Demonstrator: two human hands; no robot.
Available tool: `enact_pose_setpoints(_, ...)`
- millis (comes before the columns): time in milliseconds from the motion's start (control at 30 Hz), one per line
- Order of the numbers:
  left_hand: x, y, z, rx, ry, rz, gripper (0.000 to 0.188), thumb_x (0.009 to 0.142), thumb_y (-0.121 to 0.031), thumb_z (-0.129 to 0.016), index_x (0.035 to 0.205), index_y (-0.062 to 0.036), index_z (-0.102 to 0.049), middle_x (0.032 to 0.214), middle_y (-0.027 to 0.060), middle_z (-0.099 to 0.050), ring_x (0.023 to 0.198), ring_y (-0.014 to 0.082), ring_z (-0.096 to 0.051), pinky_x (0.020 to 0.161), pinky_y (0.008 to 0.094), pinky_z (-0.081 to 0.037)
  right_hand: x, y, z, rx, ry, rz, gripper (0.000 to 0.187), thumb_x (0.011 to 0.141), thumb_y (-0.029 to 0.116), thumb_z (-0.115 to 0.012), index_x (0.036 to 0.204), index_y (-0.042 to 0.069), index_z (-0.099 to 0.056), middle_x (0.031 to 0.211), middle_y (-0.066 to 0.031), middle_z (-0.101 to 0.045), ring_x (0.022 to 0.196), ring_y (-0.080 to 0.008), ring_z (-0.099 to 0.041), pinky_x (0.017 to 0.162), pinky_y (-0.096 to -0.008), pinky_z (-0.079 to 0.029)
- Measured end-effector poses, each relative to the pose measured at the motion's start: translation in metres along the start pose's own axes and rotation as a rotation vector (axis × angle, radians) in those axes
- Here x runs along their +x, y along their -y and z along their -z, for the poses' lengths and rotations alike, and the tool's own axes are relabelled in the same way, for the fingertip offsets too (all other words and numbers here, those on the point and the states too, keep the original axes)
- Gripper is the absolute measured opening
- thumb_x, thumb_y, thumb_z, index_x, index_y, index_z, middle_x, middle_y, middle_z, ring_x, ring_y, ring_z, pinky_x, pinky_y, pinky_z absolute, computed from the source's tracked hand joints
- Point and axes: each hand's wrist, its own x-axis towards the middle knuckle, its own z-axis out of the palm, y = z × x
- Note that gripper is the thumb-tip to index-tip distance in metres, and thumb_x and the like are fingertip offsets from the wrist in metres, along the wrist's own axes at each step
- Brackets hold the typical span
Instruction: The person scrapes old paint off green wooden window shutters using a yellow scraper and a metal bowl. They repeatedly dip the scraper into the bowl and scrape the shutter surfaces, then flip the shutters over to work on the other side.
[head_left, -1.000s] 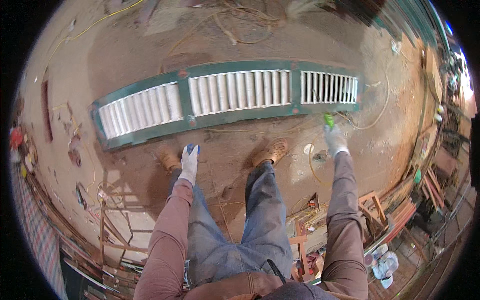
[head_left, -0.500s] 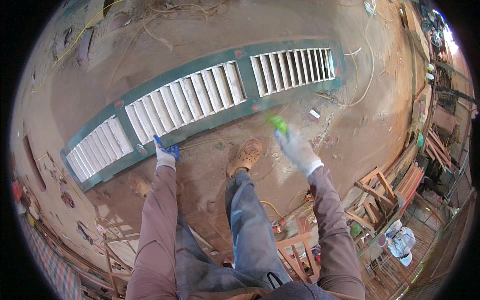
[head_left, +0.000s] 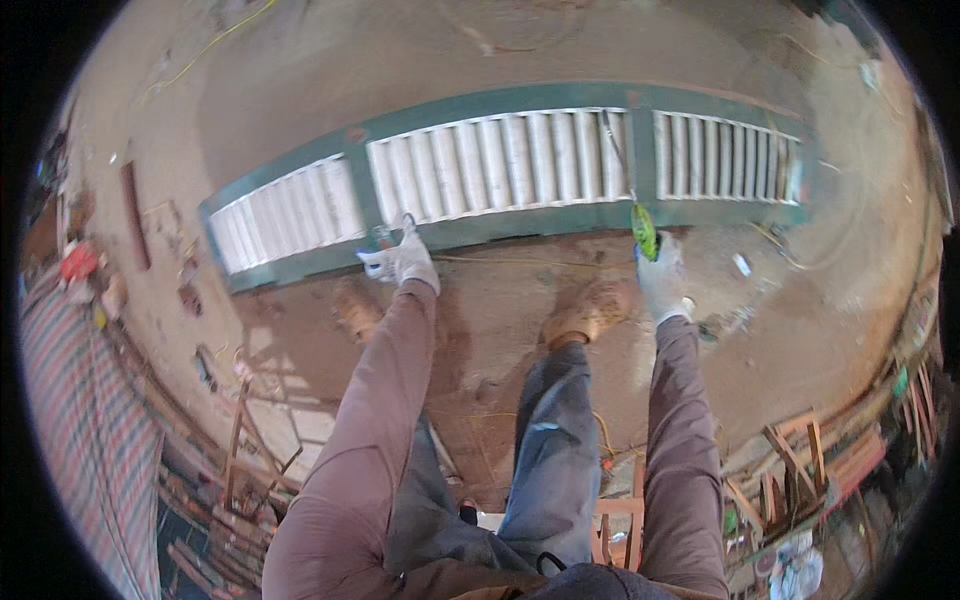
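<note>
A long green shutter panel [head_left: 500, 222] lies on the ground, with white slats [head_left: 490, 165] in three sections. My left hand [head_left: 402, 262], in a white glove with blue on it, is at the panel's near edge beside the left divider, fingers spread and holding nothing. In my gloved right hand [head_left: 662, 278] is a tool with a green handle [head_left: 645, 232] and a long thin shaft. The shaft reaches over the right end of the middle section, by the last slats. Whether its tip touches a slat, I cannot tell.
My brown clogs [head_left: 588, 310] stand just on the near side of the panel. A small white item [head_left: 741, 264] lies right of my right hand. Wooden frames and boards [head_left: 800, 465] are piled at the lower right, and a striped cloth [head_left: 85, 420] covers the lower left.
The view has turned, so the panel sits further right in it. My right hand has moved from open ground to the panel's near edge, with the tool's shaft now over the slats.
</note>
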Motion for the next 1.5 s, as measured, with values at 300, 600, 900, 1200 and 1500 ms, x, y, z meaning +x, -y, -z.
enact_pose_setpoints(300,0.166,0.071,-0.03,-1.325,0.823,0.546,0.049,0.095,-0.053,-0.064,0.118,-0.0106,-0.064,0.115,0.0084,-0.068,0.1,0.0248,-0.068,0.081,0.0434,-0.059,0.048,0.093,-0.079,-0.3,-0.05,0.477,0.056,0.082,0.025,-0.071,0.131,0.001,-0.056,0.141,-0.0188,-0.054,0.132,-0.0361,-0.048,0.11,-0.0493,-0.038)
enact_pose_setpoints(600,0.148,0.077,-0.038,-1.554,1.063,0.514,0.047,0.092,-0.054,-0.066,0.107,-0.0094,-0.063,0.098,0.0095,-0.066,0.08,0.0247,-0.063,0.075,0.0365,-0.056,0.145,0.236,-0.171,-0.354,-0.116,0.723,0.059,0.086,0.043,-0.069,0.129,0.005,-0.059,0.14,-0.0164,-0.058,0.136,-0.0319,-0.048,0.118,-0.051,-0.029)
enact_pose_setpoints(900,0.135,0.074,-0.009,-1.538,0.918,0.552,0.052,0.099,-0.056,-0.053,0.122,-0.0107,-0.061,0.111,0.0101,-0.068,0.096,0.028,-0.066,0.086,0.0408,-0.057,0.147,0.272,-0.19,-0.343,-0.038,0.658,0.045,0.085,0.045,-0.069,0.108,0.007,-0.062,0.115,-0.0131,-0.065,0.117,-0.0327,-0.059,0.107,-0.0501,-0.039)
enact_pose_setpoints(1200,0.094,0.099,0.039,-1.525,1.06,0.724,0.054,0.094,-0.064,-0.057,0.116,-0.0151,-0.064,0.112,0.0097,-0.068,0.102,0.0302,-0.065,0.094,0.0499,-0.055,0.111,0.226,-0.175,-0.238,-0.194,0.718,0.045,0.083,0.036,-0.069,0.111,0.001,-0.062,0.119,-0.0214,-0.063,0.117,-0.0406,-0.057,0.112,-0.0489,-0.037)
enact_pose_setpoints(1500,0.08,0.076,0.106,-1.104,0.784,0.789,0.07,0.085,-0.073,-0.062,0.128,-0.0174,-0.059,0.131,0.0106,-0.06,0.115,0.0349,-0.058,0.095,0.0535,-0.052,-0.107,0.147,0.05,-0.155,0.394,0.225,0.054,0.088,0.042,-0.07,0.121,0.003,-0.055,0.115,-0.0216,-0.061,0.108,-0.0409,-0.059,0.088,-0.0506,-0.049)
